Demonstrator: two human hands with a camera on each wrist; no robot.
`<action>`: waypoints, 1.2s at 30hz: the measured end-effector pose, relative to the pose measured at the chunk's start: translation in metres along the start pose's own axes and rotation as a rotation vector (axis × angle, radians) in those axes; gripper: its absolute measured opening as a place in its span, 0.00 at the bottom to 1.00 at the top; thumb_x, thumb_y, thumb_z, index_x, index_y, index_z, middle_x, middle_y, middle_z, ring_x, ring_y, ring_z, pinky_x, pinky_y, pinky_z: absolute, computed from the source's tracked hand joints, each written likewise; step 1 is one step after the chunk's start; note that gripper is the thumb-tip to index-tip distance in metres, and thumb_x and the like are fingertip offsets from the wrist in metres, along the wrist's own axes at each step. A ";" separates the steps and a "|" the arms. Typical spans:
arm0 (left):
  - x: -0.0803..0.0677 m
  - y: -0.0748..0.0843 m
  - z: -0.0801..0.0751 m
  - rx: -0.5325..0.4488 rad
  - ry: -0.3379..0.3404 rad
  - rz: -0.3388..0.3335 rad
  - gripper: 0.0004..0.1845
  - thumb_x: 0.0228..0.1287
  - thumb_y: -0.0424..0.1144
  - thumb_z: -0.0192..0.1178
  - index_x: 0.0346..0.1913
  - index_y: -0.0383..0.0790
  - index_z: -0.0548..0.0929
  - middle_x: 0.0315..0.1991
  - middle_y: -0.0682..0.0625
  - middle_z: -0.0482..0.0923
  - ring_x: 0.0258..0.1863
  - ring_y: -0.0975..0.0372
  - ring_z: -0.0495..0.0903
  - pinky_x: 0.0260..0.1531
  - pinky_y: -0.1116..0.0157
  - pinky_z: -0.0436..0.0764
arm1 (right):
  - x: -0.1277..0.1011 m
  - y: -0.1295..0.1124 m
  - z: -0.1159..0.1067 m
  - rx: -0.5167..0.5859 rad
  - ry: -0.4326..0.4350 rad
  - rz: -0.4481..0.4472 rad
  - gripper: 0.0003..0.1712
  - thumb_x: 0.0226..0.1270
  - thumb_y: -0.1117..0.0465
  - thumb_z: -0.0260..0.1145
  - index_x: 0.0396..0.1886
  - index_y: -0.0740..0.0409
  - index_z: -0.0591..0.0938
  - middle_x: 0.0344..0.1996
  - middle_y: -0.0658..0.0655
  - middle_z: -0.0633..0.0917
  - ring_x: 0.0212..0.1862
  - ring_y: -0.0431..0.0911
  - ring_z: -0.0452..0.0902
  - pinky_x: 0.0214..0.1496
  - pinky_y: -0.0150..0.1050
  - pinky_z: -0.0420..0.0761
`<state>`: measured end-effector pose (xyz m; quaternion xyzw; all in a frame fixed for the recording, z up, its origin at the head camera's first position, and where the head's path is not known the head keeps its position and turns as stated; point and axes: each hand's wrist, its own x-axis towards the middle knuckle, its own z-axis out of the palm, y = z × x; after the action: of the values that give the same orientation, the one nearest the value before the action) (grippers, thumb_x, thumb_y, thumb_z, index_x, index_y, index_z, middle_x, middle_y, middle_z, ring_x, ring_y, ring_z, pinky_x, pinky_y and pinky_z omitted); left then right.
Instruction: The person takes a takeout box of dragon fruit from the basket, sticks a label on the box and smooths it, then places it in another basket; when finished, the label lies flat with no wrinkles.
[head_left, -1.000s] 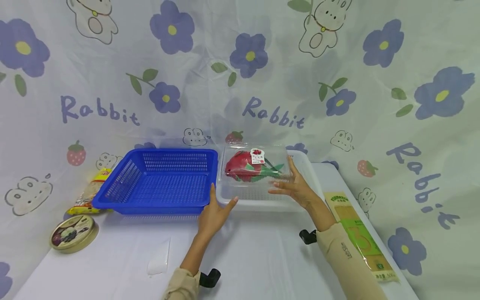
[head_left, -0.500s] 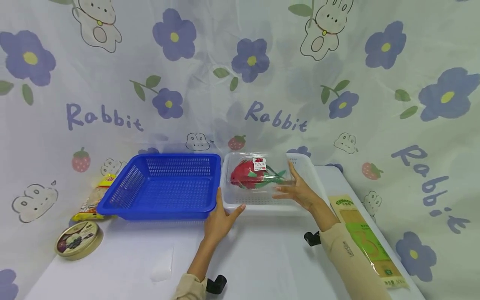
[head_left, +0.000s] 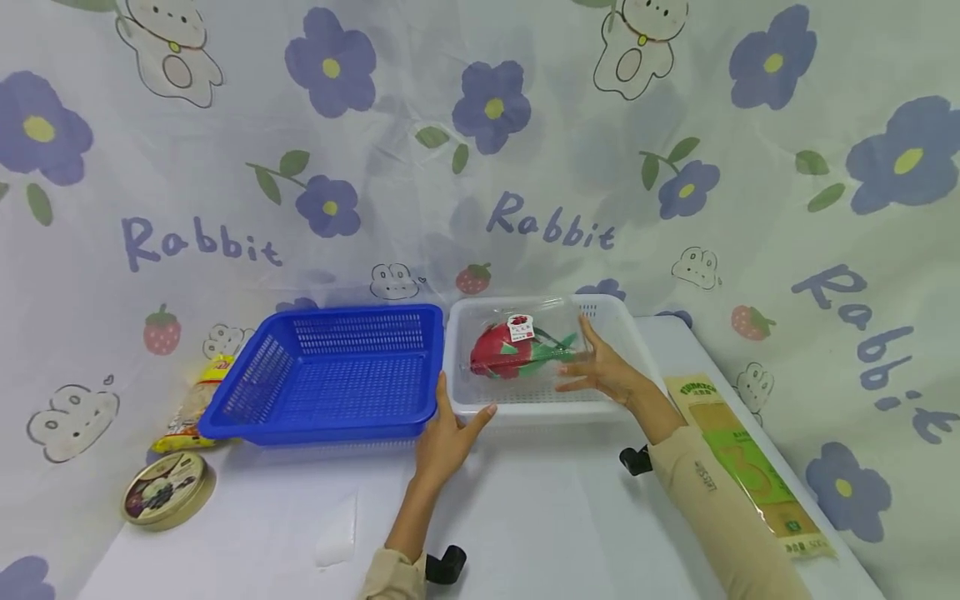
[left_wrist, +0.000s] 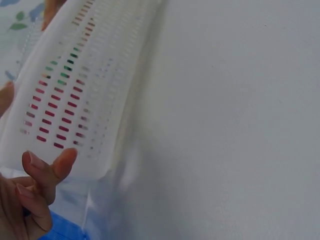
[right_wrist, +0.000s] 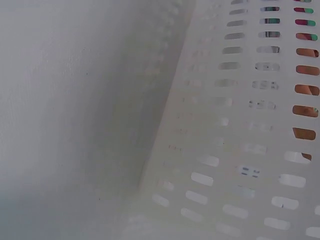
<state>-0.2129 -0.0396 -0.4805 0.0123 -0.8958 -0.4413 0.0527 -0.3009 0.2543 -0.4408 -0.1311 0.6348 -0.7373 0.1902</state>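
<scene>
Head view shows my two hands at the white basket [head_left: 618,329] in the middle of the frame. My left hand [head_left: 450,429] touches its lower left corner, with the thumb up along the side and the fingers spread and fairly straight. My right hand [head_left: 603,371] is inside the basket, fingers straight and spread, flat against the right side of the clear box [head_left: 525,350] with the red dragon fruit in it. The box sits in the white basket, a bit left of the middle.

I think the good way is to go slow. I keep my left hand on the corner so the basket does not slide. I push the box gently with flat fingers, because the thin plastic could bend.

The blue basket [head_left: 330,375] sits just left of the white one, touching it. In the left wrist view my thumb [left_wrist: 60,165] rests on the holey white wall.
</scene>
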 end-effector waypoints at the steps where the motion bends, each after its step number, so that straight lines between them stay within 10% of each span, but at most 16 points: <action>1: 0.000 0.001 0.000 -0.003 0.003 0.002 0.61 0.56 0.73 0.60 0.81 0.50 0.37 0.21 0.50 0.73 0.18 0.61 0.72 0.19 0.64 0.69 | 0.001 -0.001 -0.001 -0.005 -0.004 0.006 0.66 0.66 0.76 0.62 0.78 0.31 0.26 0.76 0.56 0.19 0.62 0.69 0.71 0.56 0.67 0.76; 12: 0.001 0.001 0.000 0.005 0.000 0.012 0.61 0.57 0.72 0.59 0.80 0.48 0.37 0.20 0.50 0.72 0.18 0.60 0.72 0.20 0.64 0.68 | 0.004 -0.002 -0.004 0.010 -0.009 0.080 0.67 0.65 0.78 0.61 0.77 0.31 0.25 0.75 0.61 0.19 0.58 0.64 0.73 0.59 0.68 0.73; 21: 0.002 0.002 0.000 0.027 -0.012 -0.004 0.61 0.57 0.74 0.58 0.80 0.49 0.36 0.20 0.49 0.71 0.20 0.58 0.72 0.20 0.63 0.68 | 0.005 -0.005 -0.006 -0.130 0.001 0.203 0.68 0.66 0.76 0.62 0.75 0.35 0.19 0.70 0.85 0.53 0.61 0.66 0.74 0.58 0.61 0.78; 32: 0.002 0.001 0.000 0.029 -0.028 -0.027 0.61 0.56 0.74 0.58 0.80 0.51 0.36 0.22 0.47 0.72 0.24 0.55 0.75 0.23 0.63 0.69 | 0.004 0.000 -0.005 -0.265 0.047 0.285 0.71 0.63 0.73 0.67 0.75 0.41 0.17 0.57 0.80 0.75 0.56 0.62 0.80 0.64 0.60 0.73; 36: 0.003 0.001 -0.001 0.035 -0.027 -0.009 0.61 0.57 0.74 0.57 0.80 0.50 0.36 0.25 0.45 0.73 0.28 0.54 0.76 0.24 0.62 0.70 | 0.005 0.001 -0.004 -0.336 0.085 0.313 0.73 0.61 0.70 0.71 0.76 0.45 0.19 0.66 0.79 0.68 0.57 0.60 0.80 0.66 0.61 0.72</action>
<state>-0.2154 -0.0400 -0.4785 0.0116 -0.9039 -0.4259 0.0384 -0.3068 0.2552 -0.4421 -0.0299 0.7686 -0.5877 0.2509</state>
